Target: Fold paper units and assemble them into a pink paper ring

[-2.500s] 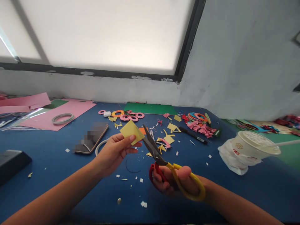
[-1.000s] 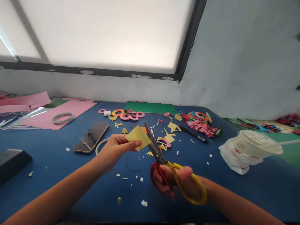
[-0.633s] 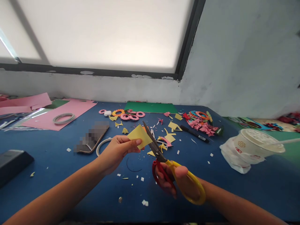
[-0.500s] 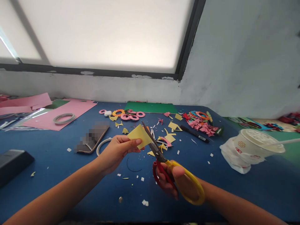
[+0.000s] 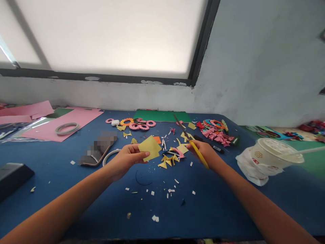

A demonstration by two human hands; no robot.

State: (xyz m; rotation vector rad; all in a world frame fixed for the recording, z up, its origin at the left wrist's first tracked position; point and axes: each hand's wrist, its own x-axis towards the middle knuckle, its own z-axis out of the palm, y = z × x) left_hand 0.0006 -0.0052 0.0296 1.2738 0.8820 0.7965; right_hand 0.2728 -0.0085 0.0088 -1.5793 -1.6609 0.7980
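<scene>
Between the thumb and fingers of my left hand (image 5: 130, 156) is a piece of yellow paper (image 5: 150, 147), which looks like two overlapping layers. My right hand (image 5: 203, 150) is closed around the scissors (image 5: 196, 149), whose yellow handle points towards me and whose blades point away over the table. The scissors are apart from the paper in my left hand. Below and near my right hand lie yellow paper pieces (image 5: 182, 148). Folded yellow bits (image 5: 168, 160) and a pink scalloped ring (image 5: 177, 152) lie between the two hands.
On the blue table (image 5: 106, 210) lie white scraps (image 5: 155, 218), a phone (image 5: 98, 150), a tape roll (image 5: 67, 128) on pink paper (image 5: 83, 117), and several scalloped rings (image 5: 139, 126). A pile of colourful paper shapes (image 5: 215, 130) and a lidded cup (image 5: 275, 156) stand to the right.
My right hand has moved the scissors away from the yellow paper, up and to the right. The left hand keeps its paper, now showing two offset layers.
</scene>
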